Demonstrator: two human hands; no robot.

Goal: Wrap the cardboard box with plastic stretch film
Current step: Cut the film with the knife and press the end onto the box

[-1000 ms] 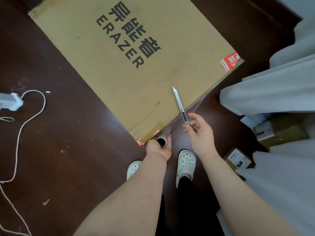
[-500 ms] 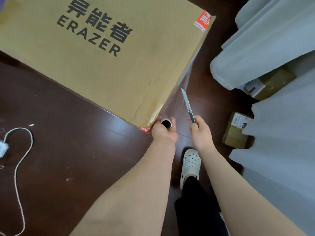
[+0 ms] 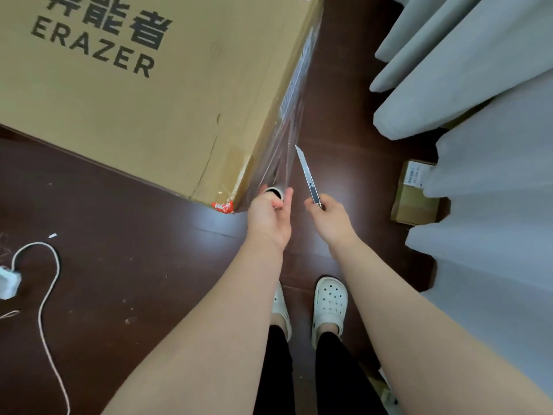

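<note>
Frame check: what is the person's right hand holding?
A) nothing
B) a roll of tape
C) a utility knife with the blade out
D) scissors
C: the right hand grips a utility knife with its blade extended, next to the clear film on the side of the cardboard box. The left hand holds the film roll.

A dark brown wooden floor [image 3: 125, 259] lies underneath. At the left edge a thin white cord [image 3: 56, 265] loops away from a white plug block [image 3: 9, 284]. Pale grey curtains [image 3: 484, 91] hang on the right, their folds partly hiding a small brown cardboard parcel [image 3: 414, 203] with a white label.
</note>
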